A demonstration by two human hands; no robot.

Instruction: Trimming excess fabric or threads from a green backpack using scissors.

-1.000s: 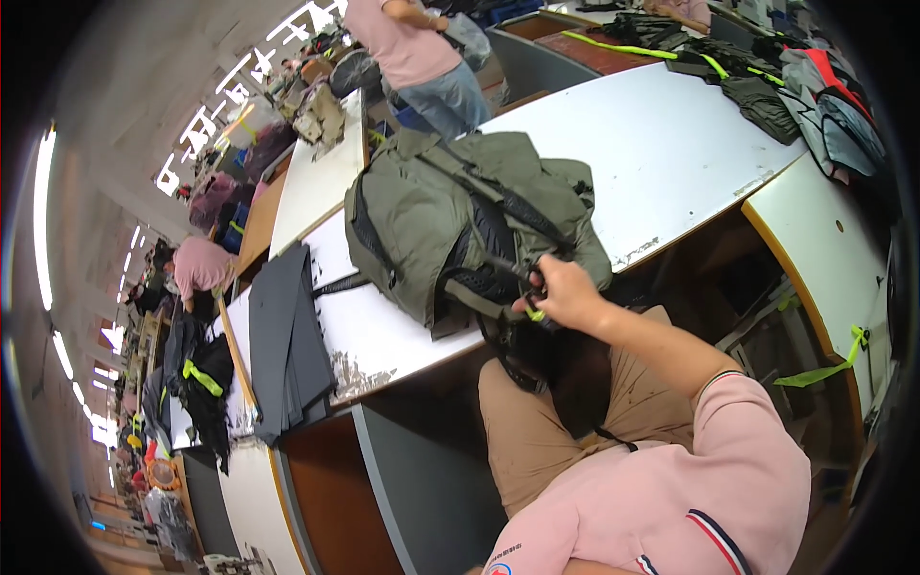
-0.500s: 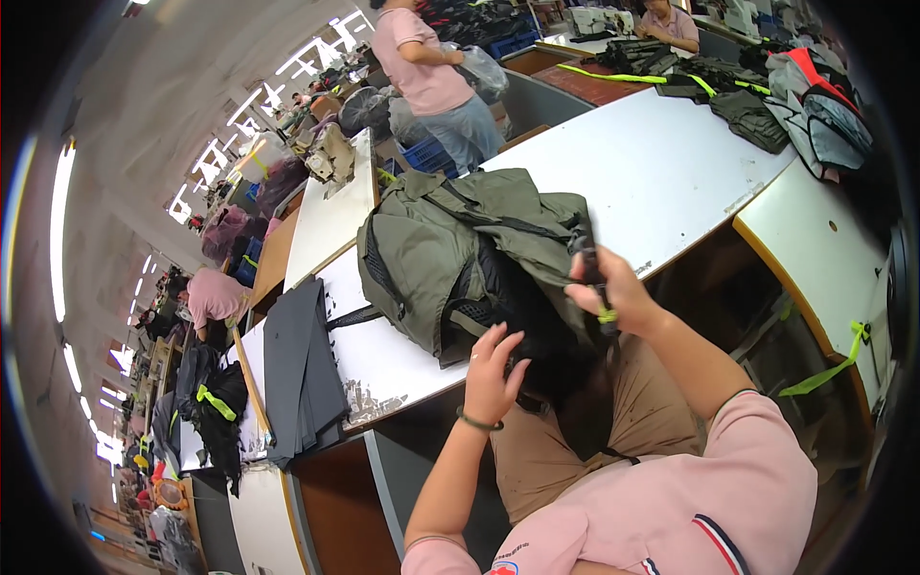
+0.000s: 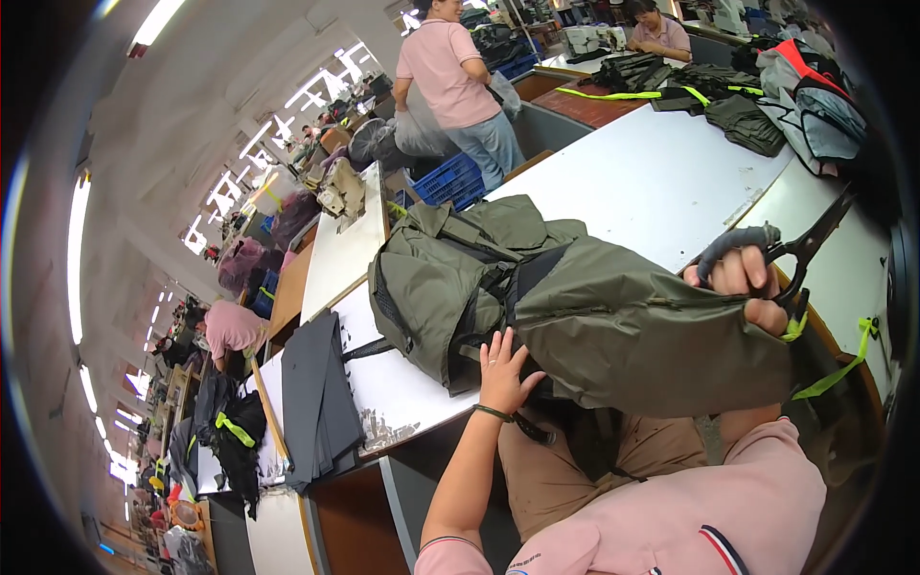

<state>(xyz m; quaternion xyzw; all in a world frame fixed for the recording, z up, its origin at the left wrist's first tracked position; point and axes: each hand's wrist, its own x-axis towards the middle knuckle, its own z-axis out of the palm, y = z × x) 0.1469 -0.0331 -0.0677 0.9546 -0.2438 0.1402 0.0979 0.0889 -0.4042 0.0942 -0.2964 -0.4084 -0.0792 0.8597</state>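
Observation:
An olive-green backpack [image 3: 441, 278] lies across the white table, and a wide olive fabric panel [image 3: 652, 331] of it is drawn out to the right over my lap. My right hand [image 3: 743, 278] is closed around a pair of black scissors [image 3: 810, 244] with a grey-wrapped handle, blades pointing up and away. The same hand pinches the far edge of the panel. A yellow-green strip [image 3: 794, 329] hangs by the scissor handle. My left hand [image 3: 505, 374] rests with spread fingers against the near side of the backpack, beside its black straps.
Dark grey flat sheets [image 3: 321, 393] lie left of the backpack on the white table [image 3: 623, 182]. Olive pieces [image 3: 747, 125] and a grey-red bag [image 3: 815, 105] are at the far right. A co-worker [image 3: 450, 81] stands beyond the table near a blue crate [image 3: 450, 180].
My right hand has moved right and outward, pulling the olive panel out with it. The scissors now point away. My left hand has flattened onto the backpack. The standing co-worker has turned.

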